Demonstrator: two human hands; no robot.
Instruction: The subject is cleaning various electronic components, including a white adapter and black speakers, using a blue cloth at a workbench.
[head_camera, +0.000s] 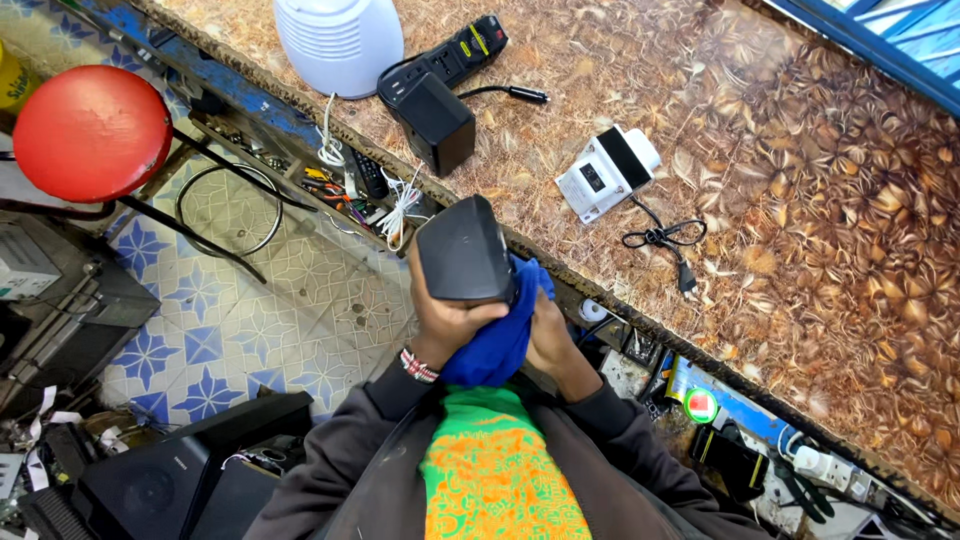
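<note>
We hold the small black speaker box (463, 250) at frame centre, off the tabletop (800, 200) and over the tiled floor (290, 310). Left hand (447, 315) grips it; right hand (550, 335) is closed on the blue cloth (500, 345). Risk: one-hand grip through cloth may slip and the box drops.

Black speaker box (463, 250), blue cloth (497, 345), red stool (91, 133), brown floral-pattern table (800, 180), blue-star floor tiles (250, 320).

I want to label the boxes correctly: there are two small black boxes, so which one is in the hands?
The black box held over the bench edge, gripped by the left hand with a blue cloth beneath. The other black box sits untouched on the bench by the power strip.
</note>
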